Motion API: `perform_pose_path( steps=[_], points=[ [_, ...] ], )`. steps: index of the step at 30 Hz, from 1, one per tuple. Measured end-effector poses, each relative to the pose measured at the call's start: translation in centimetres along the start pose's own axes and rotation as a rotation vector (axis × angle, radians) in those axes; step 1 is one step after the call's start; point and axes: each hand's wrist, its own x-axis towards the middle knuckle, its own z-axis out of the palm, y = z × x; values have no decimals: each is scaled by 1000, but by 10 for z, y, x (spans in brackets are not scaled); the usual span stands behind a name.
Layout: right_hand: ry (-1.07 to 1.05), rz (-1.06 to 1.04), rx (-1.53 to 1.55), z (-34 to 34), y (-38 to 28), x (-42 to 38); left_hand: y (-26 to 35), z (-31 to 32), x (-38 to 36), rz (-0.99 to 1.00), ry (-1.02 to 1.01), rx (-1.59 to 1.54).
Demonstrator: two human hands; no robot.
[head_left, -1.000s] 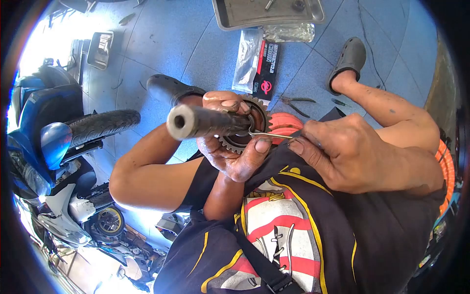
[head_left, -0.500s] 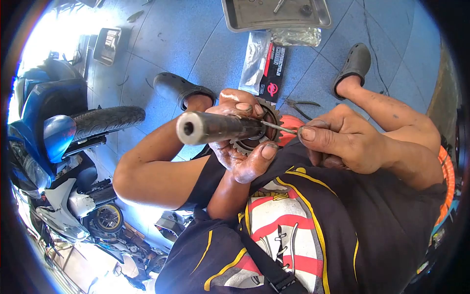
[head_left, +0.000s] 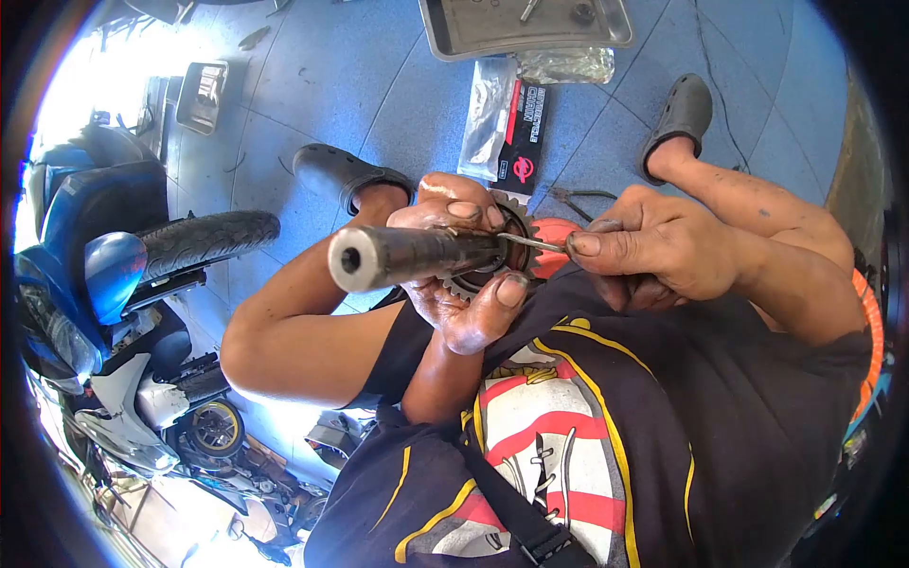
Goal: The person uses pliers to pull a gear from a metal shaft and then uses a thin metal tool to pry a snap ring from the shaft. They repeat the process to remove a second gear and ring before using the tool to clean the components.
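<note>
A thick metal shaft with a round hole in its near end points toward me. My left hand is closed around it, the greasy thumb and fingers on either side. Behind the fingers, a toothed gear surrounds the shaft's far part. My right hand pinches a thin metal rod between thumb and fingers. The rod's tip reaches the shaft beside the gear's inner face; the exact contact point cannot be made out.
On the blue tiled floor lie a metal tray, a black-and-red chain box with plastic packaging, and pliers. A red round object is behind the rod. Motorcycles stand at the left.
The shaft's near end has shifted slightly left and down. My right hand has moved a little left, and the rod now lies flatter.
</note>
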Motion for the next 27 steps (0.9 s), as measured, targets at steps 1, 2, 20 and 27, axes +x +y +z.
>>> perform_pose_path(
  steps=[1,2,20,27],
  points=[
    [-43,17,54,-2,5,2,0,0,-1,0,0,0],
    [-86,33,107,-3,6,3,-1,1,-2,-11,13,-19],
    [374,-262,-1291,5,-30,-19,2,-23,-2,-86,-258,459],
    [432,-603,-1378,-3,-22,-20,6,-15,9,-480,103,-433]
  ],
)
